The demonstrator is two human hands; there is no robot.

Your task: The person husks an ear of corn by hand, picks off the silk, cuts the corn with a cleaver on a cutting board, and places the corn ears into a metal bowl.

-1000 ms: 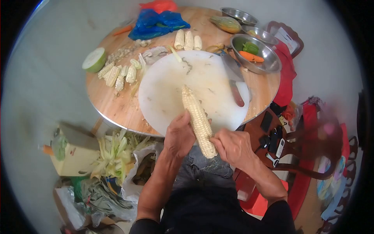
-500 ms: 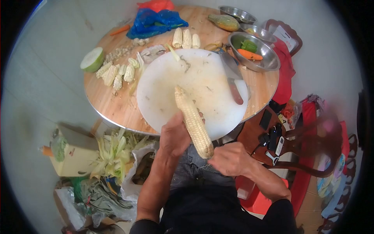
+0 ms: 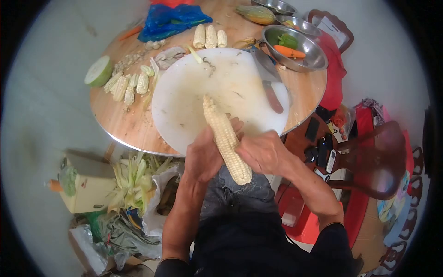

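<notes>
A husked corn cob (image 3: 225,137) is held tilted over the near edge of the round white cutting board (image 3: 184,83), its narrow end pointing away. My left hand (image 3: 207,154) is closed around its left side and underside, with fingertips showing beyond it. Against the cob's right side, my right hand (image 3: 266,152) has its fingers curled in a pinch; what is between them is hidden. A cleaver (image 3: 272,87) with a brown handle lies on the board's right side. Three short corn pieces (image 3: 211,37) stand behind the board, and several more (image 3: 123,87) lie at its left.
A cut green-skinned gourd (image 3: 98,71) and a blue plastic bag (image 3: 173,23) sit on the round wooden table (image 3: 124,122). A metal bowl (image 3: 314,62) holds a carrot and a green pepper. Corn husks (image 3: 134,182) are piled below left. A wooden chair (image 3: 374,161) stands right.
My right hand has moved from the cob's near end up along its right side. My left hand still grips the cob. The view has shifted slightly.
</notes>
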